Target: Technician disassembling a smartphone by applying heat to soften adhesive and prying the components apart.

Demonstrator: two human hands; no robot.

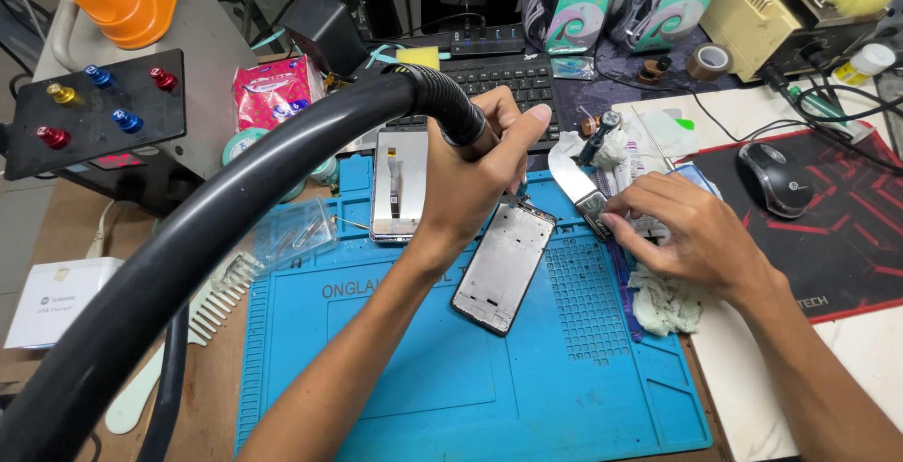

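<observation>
My left hand point(480, 175) grips the ribbed end of a thick black hose point(282, 156), its tip pointed down at the top edge of a bare phone frame point(503, 266) lying on the blue work mat point(423, 368). My right hand point(682, 236) rests on the mat's right edge, fingertips on the handle of a metal scraper blade point(576, 186). A second phone part with a silver back point(399, 184) lies on the mat just behind my left wrist.
Crumpled white wipes point(663, 302) lie under my right hand. A keyboard point(503, 81), a mouse point(776, 178) on a red and black pad, a clear plastic bag of small parts point(296, 231) and a white comb point(221, 297) surround the mat. A box with coloured knobs point(94, 109) stands at the left.
</observation>
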